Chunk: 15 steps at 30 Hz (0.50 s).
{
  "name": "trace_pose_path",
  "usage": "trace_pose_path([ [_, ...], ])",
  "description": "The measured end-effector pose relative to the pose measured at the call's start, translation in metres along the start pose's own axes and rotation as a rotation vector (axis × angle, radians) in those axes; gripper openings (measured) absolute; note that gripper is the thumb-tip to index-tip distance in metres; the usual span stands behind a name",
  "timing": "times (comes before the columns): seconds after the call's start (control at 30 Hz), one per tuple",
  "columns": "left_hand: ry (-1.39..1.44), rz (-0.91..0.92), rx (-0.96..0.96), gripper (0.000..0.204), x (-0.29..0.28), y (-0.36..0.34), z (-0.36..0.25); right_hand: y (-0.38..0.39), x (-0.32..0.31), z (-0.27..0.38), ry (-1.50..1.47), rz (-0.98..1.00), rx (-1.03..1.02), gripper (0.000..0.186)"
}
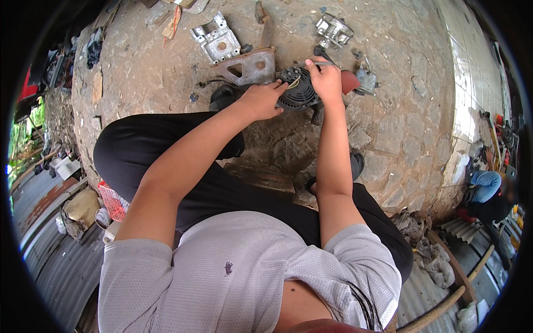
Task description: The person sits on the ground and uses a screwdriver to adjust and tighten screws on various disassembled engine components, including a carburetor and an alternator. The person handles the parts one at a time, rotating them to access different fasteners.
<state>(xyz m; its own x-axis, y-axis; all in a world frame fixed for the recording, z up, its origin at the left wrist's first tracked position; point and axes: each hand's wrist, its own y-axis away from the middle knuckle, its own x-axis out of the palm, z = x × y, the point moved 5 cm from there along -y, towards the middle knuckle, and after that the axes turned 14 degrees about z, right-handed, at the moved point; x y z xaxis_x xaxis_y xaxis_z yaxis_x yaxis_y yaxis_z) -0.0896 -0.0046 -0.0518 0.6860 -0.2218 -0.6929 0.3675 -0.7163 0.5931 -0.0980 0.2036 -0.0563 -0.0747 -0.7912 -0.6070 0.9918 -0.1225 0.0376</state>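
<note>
A dark, round motor-like machine part (298,95) with a slotted, vented face and a pale yellow wire lies on the ground in front of me. My left hand (266,99) rests against its left side, palm down, fingers stretched out and holding nothing. Over its upper right side, my right hand (326,80) is closed around a thin grey metal tool (321,63), whose working end I cannot make out. A red piece (349,82) sticks out just right of that hand. Left of the part lies a grey metal bracket (248,67) with a triangular opening.
Silvery metal castings lie farther off, one at left (216,40) and one at right (334,30). A small metal part (366,81) sits beyond the red piece. Low at left is a red mesh basket (112,201). Another person (491,194) is at the far right.
</note>
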Motion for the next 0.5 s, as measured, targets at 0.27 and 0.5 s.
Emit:
trace_pose_path([
  [0.27,0.004,-0.003,-0.008,0.083,0.000,0.003,0.001,0.006,0.008,0.006,0.002,0.099,-0.026,0.018],
  [0.5,0.001,0.011,-0.015,0.081,0.001,0.001,0.003,0.002,0.003,0.000,-0.068,0.151,0.022,0.019],
])
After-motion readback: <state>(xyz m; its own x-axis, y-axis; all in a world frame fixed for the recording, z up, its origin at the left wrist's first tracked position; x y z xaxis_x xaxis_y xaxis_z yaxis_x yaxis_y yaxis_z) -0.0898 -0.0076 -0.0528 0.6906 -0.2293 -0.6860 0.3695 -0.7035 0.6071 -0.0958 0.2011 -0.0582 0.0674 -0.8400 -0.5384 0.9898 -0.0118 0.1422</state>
